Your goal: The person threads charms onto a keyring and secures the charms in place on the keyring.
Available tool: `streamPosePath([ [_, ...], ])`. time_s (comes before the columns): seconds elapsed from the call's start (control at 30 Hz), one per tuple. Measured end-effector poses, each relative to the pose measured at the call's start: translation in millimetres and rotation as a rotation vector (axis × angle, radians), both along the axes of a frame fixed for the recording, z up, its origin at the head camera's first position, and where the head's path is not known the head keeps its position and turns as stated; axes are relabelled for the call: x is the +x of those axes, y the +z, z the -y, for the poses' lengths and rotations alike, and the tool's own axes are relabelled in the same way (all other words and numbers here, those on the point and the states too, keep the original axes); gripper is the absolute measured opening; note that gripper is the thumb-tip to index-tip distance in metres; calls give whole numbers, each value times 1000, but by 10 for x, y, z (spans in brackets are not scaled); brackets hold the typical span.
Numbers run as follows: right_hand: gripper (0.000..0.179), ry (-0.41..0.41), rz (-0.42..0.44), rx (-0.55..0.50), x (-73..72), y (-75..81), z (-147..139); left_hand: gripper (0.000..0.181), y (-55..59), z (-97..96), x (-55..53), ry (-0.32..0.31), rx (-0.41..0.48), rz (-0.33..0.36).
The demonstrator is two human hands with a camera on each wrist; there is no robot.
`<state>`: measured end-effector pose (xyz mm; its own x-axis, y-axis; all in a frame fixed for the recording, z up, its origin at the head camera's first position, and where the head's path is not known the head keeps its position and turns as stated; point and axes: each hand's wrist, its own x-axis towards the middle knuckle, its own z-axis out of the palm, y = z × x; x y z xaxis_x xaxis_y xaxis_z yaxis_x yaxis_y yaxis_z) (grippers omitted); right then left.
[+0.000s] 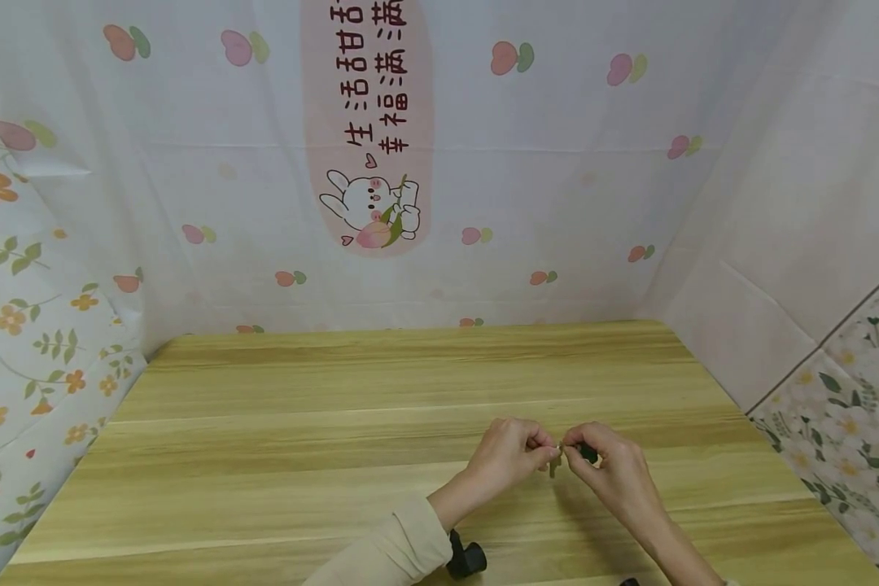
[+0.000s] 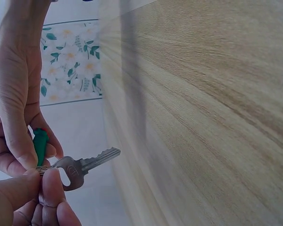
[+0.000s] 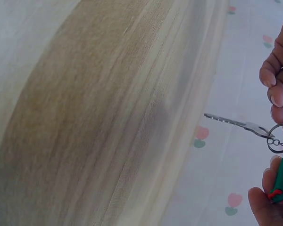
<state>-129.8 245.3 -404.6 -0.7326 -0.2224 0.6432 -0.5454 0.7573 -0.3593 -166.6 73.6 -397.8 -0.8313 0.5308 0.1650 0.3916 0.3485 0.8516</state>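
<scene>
Both hands meet above the table at the right of centre in the head view. My left hand pinches a metal key ring between thumb and finger. From that ring a silver key hangs with its toothed blade pointing away from the fingers. My right hand pinches close beside it, at the small chain end of a green key charm with a bit of red. The charm lies against the right hand's fingers, partly covered. Fingertips hide much of the ring in the left wrist view.
The wood-grain table lies beneath both hands. A black object sits by the left sleeve near the front edge, and a small dark thing is cut off at the bottom. Patterned cloth hangs behind.
</scene>
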Motion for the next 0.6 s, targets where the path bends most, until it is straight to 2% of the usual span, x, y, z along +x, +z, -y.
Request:
streamPosePath([
  [0.27, 33, 38, -37, 56, -15, 12, 3, 11, 8, 7, 8, -12, -22, -2],
  [0.6, 35, 66, -36, 73, -31, 29, 25, 10, -28, -4, 7, 41, -34, -40],
])
